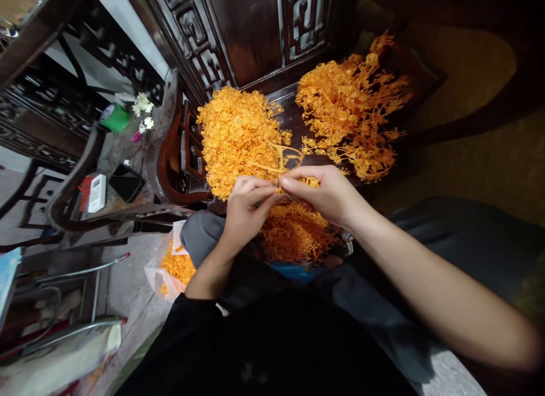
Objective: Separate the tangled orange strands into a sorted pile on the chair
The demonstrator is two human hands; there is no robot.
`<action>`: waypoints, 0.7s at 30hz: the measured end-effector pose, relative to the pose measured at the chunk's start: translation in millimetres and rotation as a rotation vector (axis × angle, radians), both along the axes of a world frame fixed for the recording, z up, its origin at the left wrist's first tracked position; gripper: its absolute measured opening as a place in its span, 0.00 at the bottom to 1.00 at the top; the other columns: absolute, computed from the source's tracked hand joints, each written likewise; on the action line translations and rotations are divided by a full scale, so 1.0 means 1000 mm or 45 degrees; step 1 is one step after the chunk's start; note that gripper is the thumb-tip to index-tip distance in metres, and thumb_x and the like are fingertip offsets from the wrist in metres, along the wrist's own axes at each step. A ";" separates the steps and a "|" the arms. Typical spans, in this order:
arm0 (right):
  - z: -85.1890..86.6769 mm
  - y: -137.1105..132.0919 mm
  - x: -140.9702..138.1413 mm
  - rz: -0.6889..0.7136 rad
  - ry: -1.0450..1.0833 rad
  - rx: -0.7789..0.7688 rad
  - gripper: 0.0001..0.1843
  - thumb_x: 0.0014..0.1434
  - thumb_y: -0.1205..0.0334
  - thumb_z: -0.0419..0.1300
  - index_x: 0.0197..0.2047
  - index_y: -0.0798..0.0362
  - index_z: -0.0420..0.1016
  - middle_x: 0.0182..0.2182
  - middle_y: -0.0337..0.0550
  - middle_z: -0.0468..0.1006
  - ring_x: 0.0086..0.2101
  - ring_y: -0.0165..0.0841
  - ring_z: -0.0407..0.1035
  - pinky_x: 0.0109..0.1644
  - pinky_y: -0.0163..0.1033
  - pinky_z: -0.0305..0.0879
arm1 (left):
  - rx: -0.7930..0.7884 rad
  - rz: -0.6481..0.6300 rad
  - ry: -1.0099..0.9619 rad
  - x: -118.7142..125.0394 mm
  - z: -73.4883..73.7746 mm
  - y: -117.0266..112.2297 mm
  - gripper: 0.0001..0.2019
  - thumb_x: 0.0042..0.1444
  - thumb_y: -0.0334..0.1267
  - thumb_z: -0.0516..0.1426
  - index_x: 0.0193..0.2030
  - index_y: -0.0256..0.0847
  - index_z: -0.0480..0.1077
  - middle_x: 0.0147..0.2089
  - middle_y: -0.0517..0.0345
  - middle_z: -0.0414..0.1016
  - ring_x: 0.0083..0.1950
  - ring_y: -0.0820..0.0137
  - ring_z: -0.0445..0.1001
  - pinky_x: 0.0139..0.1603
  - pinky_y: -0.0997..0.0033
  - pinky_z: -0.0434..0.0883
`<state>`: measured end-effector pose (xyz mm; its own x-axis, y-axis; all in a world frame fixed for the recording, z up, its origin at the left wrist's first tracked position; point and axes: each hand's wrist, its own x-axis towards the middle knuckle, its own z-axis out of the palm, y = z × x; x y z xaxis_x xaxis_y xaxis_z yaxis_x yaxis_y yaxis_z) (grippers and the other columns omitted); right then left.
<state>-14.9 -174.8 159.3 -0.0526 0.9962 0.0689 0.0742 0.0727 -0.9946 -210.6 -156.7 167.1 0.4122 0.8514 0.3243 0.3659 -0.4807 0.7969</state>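
Observation:
My left hand (253,209) and my right hand (323,192) meet in front of my lap, fingers pinched together on a thin orange plastic sprig (281,160) with branching stems. The sprig stands up between the fingertips. Just beyond my left hand is a dense heap of orange sprigs (238,135) on a dark wooden seat (293,109). A looser pile of orange stems (353,106) spreads to the right on the same seat. Below my hands, more orange pieces (293,237) lie between my legs, over something blue.
A carved wooden armrest (170,135) rises at the left. On a side table (123,146) are a black phone (126,182), a white device (97,193), a green roll (114,117) and white flowers (142,104). A plastic bag (159,271) with orange pieces stands on the floor.

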 end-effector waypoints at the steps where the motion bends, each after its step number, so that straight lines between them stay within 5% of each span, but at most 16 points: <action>1: 0.001 0.000 0.000 -0.017 -0.022 0.015 0.12 0.62 0.51 0.67 0.40 0.50 0.87 0.39 0.43 0.86 0.41 0.37 0.79 0.46 0.42 0.73 | -0.040 0.024 -0.047 0.000 0.000 0.001 0.03 0.61 0.41 0.67 0.39 0.50 0.84 0.39 0.56 0.84 0.47 0.63 0.77 0.55 0.57 0.72; 9: -0.008 0.003 -0.002 0.028 -0.161 0.120 0.18 0.60 0.52 0.69 0.52 0.47 0.86 0.52 0.46 0.85 0.53 0.44 0.79 0.62 0.54 0.73 | -0.463 0.163 -0.565 0.001 -0.012 0.007 0.11 0.53 0.43 0.72 0.37 0.41 0.78 0.33 0.60 0.80 0.33 0.75 0.78 0.37 0.73 0.74; 17: -0.001 -0.007 -0.006 0.035 -0.066 0.150 0.14 0.59 0.47 0.70 0.37 0.51 0.85 0.36 0.43 0.86 0.38 0.37 0.79 0.47 0.44 0.73 | -0.591 -0.012 -0.574 0.000 -0.010 0.007 0.11 0.51 0.39 0.73 0.32 0.38 0.77 0.35 0.56 0.81 0.35 0.74 0.79 0.38 0.72 0.75; 21: -0.008 0.003 0.009 -0.258 -0.036 0.158 0.18 0.64 0.45 0.65 0.32 0.51 0.77 0.27 0.41 0.79 0.28 0.32 0.71 0.36 0.41 0.67 | -0.611 0.009 -0.574 -0.007 -0.002 0.009 0.13 0.47 0.36 0.74 0.27 0.38 0.74 0.29 0.60 0.76 0.30 0.75 0.76 0.33 0.73 0.73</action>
<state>-6.3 -171.5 150.8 0.1441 0.9706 0.1929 0.1279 0.1751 -0.9762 -218.1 -147.8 165.3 0.3184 0.9468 0.0475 -0.0523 -0.0325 0.9981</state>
